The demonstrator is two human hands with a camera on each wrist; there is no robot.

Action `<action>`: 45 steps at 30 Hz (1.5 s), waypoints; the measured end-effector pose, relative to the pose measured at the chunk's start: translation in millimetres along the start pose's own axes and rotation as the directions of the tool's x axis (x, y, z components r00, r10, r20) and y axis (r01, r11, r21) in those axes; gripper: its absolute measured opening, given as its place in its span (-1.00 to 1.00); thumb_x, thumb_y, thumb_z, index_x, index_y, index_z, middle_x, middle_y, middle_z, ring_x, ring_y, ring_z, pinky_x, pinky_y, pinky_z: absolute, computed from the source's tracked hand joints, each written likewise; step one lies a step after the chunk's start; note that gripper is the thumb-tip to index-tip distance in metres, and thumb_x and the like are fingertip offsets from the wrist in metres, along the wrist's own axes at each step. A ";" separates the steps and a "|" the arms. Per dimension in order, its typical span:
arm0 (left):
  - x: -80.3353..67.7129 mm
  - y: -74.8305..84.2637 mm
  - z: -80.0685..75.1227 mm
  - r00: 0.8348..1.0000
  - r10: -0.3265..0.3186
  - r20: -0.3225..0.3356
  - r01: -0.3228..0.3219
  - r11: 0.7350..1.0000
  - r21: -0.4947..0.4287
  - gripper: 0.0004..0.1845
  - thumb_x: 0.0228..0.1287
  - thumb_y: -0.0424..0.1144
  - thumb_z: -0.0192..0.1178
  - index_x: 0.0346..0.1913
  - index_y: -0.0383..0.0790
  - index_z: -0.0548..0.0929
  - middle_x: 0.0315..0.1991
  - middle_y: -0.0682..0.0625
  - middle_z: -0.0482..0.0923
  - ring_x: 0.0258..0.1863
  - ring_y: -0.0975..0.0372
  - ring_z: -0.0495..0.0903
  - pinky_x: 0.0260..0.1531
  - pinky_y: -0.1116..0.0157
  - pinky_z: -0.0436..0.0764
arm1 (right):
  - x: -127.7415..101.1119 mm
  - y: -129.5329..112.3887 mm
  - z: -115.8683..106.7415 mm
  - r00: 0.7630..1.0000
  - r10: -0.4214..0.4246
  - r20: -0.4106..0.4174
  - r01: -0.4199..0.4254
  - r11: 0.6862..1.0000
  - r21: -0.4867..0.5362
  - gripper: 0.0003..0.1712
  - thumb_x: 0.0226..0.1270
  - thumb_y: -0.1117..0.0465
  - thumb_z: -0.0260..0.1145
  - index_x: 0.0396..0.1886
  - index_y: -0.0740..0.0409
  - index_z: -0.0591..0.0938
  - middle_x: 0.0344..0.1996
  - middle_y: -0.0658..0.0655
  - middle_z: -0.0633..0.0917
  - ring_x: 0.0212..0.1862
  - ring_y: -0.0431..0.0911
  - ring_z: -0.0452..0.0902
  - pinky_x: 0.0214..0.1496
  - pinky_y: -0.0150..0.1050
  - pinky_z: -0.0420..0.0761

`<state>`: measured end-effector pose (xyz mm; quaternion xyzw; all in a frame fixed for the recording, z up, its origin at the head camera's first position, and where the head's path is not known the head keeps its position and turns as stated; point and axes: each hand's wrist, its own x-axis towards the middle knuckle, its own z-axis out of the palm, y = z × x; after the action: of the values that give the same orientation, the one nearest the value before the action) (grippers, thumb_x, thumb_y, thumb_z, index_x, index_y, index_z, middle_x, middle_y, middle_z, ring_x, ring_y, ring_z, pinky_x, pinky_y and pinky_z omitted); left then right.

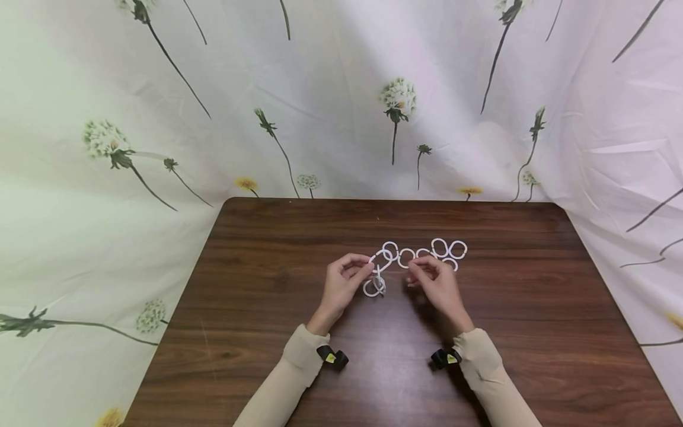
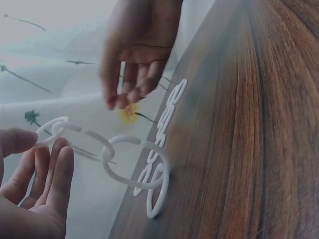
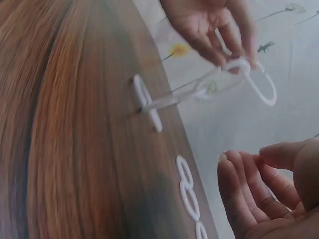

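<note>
Ring chain [image 1: 380,274] pinched by left hand [image 1: 344,279] fingers mid-frame; right hand [image 1: 434,281] fingers loosely curled, empty, above bench [image 1: 277,284].

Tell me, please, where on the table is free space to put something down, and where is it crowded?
Bare wood lies left of the left hand, right of the right hand, and along the far edge of the table behind the white rings. It is crowded at the centre, around both hands.
</note>
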<state>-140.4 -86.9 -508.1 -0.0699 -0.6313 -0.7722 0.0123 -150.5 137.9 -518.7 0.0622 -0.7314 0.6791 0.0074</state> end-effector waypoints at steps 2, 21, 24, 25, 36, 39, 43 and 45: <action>0.3 -0.3 -0.7 1.000 -0.006 -0.006 0.006 1.000 -0.003 -0.67 0.25 -0.43 0.29 -0.05 -0.68 0.55 -0.25 -0.20 0.64 -0.37 0.30 0.70 -0.07 -0.12 0.66 | -0.1 3.0 -4.6 1.000 0.018 -0.005 -0.019 0.999 -0.032 -0.74 0.37 0.34 0.28 -0.11 0.53 0.60 -0.26 0.61 0.66 -0.41 0.10 0.75 -0.33 0.00 0.75; 0.7 -6.4 -5.5 0.998 -0.020 -0.060 0.022 0.999 0.032 -0.71 0.19 -0.43 0.35 -0.09 -0.58 0.62 -0.22 -0.17 0.67 -0.34 0.31 0.69 -0.25 0.44 0.71 | -2.7 20.1 -54.3 0.983 0.040 -0.181 -0.102 0.933 -0.345 -0.74 0.15 0.29 0.48 -0.15 0.25 0.70 -0.28 0.32 0.78 -0.47 -0.12 0.74 -0.51 -0.30 0.70; 0.2 -8.1 -6.2 0.998 -0.027 -0.054 0.028 0.999 0.021 -0.71 0.20 -0.43 0.34 -0.08 -0.58 0.61 -0.22 -0.21 0.66 -0.35 0.32 0.70 -0.25 0.43 0.71 | -1.9 21.5 -62.8 0.974 0.028 -0.226 -0.117 0.915 -0.387 -0.71 0.09 0.28 0.53 -0.17 0.21 0.71 -0.28 0.27 0.79 -0.50 -0.31 0.68 -0.55 -0.41 0.65; 0.1 -8.5 -6.4 0.998 -0.029 -0.050 0.030 0.999 0.017 -0.70 0.20 -0.43 0.34 -0.08 -0.59 0.61 -0.22 -0.21 0.67 -0.35 0.32 0.70 -0.24 0.42 0.72 | -1.6 21.9 -65.2 0.971 0.025 -0.238 -0.122 0.909 -0.399 -0.71 0.08 0.28 0.54 -0.17 0.19 0.71 -0.27 0.26 0.79 -0.51 -0.37 0.65 -0.56 -0.44 0.63; 0.4 -8.5 -6.4 0.999 -0.027 -0.031 0.028 0.999 0.028 -0.67 0.20 -0.40 0.35 -0.06 -0.59 0.60 -0.21 -0.23 0.66 -0.34 0.30 0.70 -0.20 0.33 0.74 | -0.9 28.2 -77.4 0.946 -0.016 -0.324 -0.164 0.839 -0.519 -0.48 -0.03 0.21 0.61 -0.04 0.25 0.66 -0.10 0.29 0.72 -0.21 0.02 0.73 -0.34 -0.70 0.48; 0.5 -8.0 -5.9 0.999 -0.026 -0.034 0.027 0.999 0.022 -0.69 0.20 -0.41 0.35 -0.07 -0.58 0.62 -0.21 -0.22 0.67 -0.33 0.29 0.71 -0.20 0.34 0.74 | 0.7 29.1 -78.1 0.947 -0.013 -0.321 -0.171 0.826 -0.538 -0.42 -0.04 0.18 0.62 0.01 0.25 0.65 -0.05 0.28 0.73 -0.13 0.12 0.72 -0.25 -0.65 0.52; 0.7 -6.7 -4.9 0.999 -0.019 -0.039 0.020 1.000 0.008 -0.72 0.19 -0.43 0.35 -0.09 -0.56 0.63 -0.23 -0.17 0.67 -0.33 0.27 0.71 -0.21 0.38 0.73 | 3.3 30.3 -77.9 0.951 -0.010 -0.309 -0.173 0.810 -0.560 -0.37 -0.06 0.11 0.64 0.04 0.23 0.65 -0.06 0.25 0.74 -0.14 0.09 0.71 -0.20 -0.56 0.54; 0.8 -5.8 -4.3 0.999 -0.018 -0.037 0.018 1.000 0.003 -0.70 0.19 -0.42 0.35 -0.08 -0.57 0.62 -0.23 -0.17 0.67 -0.33 0.27 0.71 -0.20 0.36 0.74 | 4.2 30.9 -77.5 0.953 -0.011 -0.302 -0.173 0.799 -0.575 -0.35 -0.07 0.09 0.64 0.05 0.22 0.65 -0.07 0.25 0.72 -0.14 0.08 0.70 -0.20 -0.57 0.50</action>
<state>-142.2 -89.9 -514.5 -0.0501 -0.6329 -0.7725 0.0169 -163.5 216.8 -542.9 -0.0753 -0.9001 0.4163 0.1045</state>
